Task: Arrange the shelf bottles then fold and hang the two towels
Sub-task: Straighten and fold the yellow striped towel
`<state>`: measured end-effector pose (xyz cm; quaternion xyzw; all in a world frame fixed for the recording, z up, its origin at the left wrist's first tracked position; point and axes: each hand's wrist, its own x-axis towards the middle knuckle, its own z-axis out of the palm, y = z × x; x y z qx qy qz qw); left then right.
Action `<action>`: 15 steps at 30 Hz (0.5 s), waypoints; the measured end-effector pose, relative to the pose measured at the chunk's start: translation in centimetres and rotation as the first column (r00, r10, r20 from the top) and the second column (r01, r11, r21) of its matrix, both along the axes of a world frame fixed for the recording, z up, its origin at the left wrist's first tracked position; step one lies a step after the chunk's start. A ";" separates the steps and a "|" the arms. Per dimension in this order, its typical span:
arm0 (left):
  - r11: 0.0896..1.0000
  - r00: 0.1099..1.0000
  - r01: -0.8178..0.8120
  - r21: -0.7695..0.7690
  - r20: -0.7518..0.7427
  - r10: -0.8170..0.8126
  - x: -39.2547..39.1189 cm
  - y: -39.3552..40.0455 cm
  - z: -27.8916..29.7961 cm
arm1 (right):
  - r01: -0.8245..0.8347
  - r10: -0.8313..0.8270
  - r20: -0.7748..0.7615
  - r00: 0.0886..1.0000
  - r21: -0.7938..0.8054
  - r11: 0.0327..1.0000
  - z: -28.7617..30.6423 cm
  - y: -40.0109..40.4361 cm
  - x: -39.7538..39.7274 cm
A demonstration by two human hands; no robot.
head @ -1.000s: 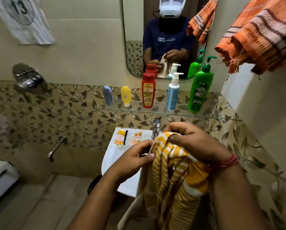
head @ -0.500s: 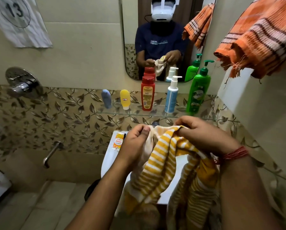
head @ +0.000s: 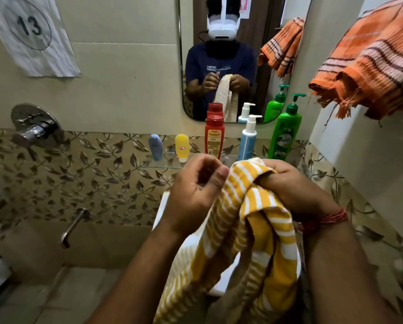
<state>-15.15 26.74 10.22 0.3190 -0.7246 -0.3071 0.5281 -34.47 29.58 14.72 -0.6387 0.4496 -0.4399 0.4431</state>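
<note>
You're handling a yellow-striped towel (head: 249, 218) of soft woven cloth, matt and ribbed. The orange towel (head: 369, 57) looks coarser, with frayed threads at its edge. The shelf (head: 163, 163) is clear glass, the bottles (like the green pump bottle (head: 284, 134)) glossy plastic, the shower valve (head: 35, 127) polished chrome.

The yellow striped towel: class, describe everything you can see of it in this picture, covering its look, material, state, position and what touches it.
The yellow striped towel is soft woven cloth with yellow and white bands. It is bunched, not yet folded flat, and hangs in loose folds from chest height down past the picture's lower edge, in front of the white basin. The right hand grips its top edge; the left hand pinches the cloth beside it.
</note>
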 end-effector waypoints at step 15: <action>0.826 0.936 0.319 0.464 -0.015 -0.352 4.8 -2.2 -4.4 | 0.318 -0.126 -0.856 0.501 0.046 0.947 2.2 0.1 -2.1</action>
